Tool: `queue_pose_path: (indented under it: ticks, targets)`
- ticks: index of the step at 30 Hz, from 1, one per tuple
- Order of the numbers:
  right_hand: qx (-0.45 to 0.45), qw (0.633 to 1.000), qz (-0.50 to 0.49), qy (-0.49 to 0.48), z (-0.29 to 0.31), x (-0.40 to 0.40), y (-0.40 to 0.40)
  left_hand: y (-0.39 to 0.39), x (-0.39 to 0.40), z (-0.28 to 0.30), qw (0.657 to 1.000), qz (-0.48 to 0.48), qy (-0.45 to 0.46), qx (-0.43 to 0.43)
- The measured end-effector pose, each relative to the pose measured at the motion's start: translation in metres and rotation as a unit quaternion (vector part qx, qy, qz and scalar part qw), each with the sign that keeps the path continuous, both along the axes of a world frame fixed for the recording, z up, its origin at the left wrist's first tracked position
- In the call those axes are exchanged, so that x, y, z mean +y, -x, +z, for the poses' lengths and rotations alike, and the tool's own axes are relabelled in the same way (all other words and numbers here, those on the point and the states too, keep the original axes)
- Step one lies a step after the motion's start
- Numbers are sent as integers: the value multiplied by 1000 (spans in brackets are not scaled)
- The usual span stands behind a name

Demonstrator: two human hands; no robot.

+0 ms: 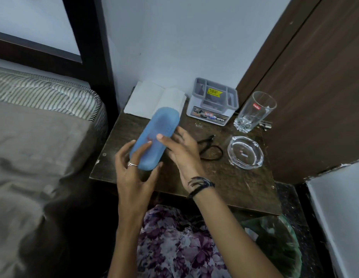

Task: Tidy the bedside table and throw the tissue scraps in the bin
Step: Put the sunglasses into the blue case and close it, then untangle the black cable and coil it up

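Left hand [132, 167]: fingers spread and curled round the near end of the blue case [153, 140]; a ring shows on one finger; the thumb sits at the case's lower right edge.
Right hand [182, 151]: thumb pressed on the upper face of the case, fingers behind its right side; dark thread bands circle the wrist.
Blue case: oblong, rounded ends, held by both hands above the left part of the bedside table [224, 181]; tilted, far end pointing up and away towards the wall; blurred, so surface detail cannot be read.
Bedside table: dark wood top, scuffed; it stands between the bed [34, 147] on the left and a brown door [315, 87] on the right.
Open book [154, 100]: white pages, lying at the back left corner against the wall; the far end of the case overlaps it in view.
Grey organiser [213, 101]: compartmented box with a yellow label, at the back centre.
Drinking glass [255, 111]: clear, upright, at the back right, just beside the organiser.
Glass ashtray [245, 152]: clear, round, right side of the top, in front of the glass.
Black cable [211, 149]: looped, lying between the right hand and the ashtray.
Bin [275, 243]: lined with a green bag, on the floor below the table's near right corner; pale scraps show inside.
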State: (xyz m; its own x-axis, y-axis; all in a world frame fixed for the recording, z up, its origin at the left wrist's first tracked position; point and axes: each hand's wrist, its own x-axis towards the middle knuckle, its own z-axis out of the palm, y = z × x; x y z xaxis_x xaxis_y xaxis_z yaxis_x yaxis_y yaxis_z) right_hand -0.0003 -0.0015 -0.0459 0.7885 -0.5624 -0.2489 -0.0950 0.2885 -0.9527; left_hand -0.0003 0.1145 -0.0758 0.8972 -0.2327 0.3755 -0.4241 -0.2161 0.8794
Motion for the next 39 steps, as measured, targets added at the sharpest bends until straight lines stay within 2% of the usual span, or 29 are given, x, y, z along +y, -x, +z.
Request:
queue_pose_path:
  ticks: [3,6,10,13,17,24,29,32,34,37,39]
  targets:
    - [7,997,47,54,-5,15,-22,-12,4,-1,997,59,-9,38]
    - [38,992,53,109,-13,24,-35,-16,2,-5,989,122,-36,79]
    - [65,978,69,186,-17,28,-39,-17,-2,-14,978,176,-78,82]
    - [75,968,78,226,-19,28,-35,-20,-3,-18,976,172,-106,83]
    - [68,957,39,280,-17,11,-13,-21,-5,-17,976,144,-148,66]
    - [103,915,-90,379,-8,-61,51,-9,-13,-6,984,105,-128,72]
    - [122,892,-131,415,-17,-90,64,2,-36,11,985,83,-142,46]
    - [137,860,-117,477,-19,-98,57,0,-57,29,987,89,-136,-1]
    - [154,822,-77,542,-20,-102,48,-5,-74,42,994,54,-94,-8]
    - [214,753,-4,623,-21,-102,33,-13,-101,48,996,13,-45,78]
    - [260,711,28,653,-22,-100,27,-16,-112,39,990,10,-68,121]
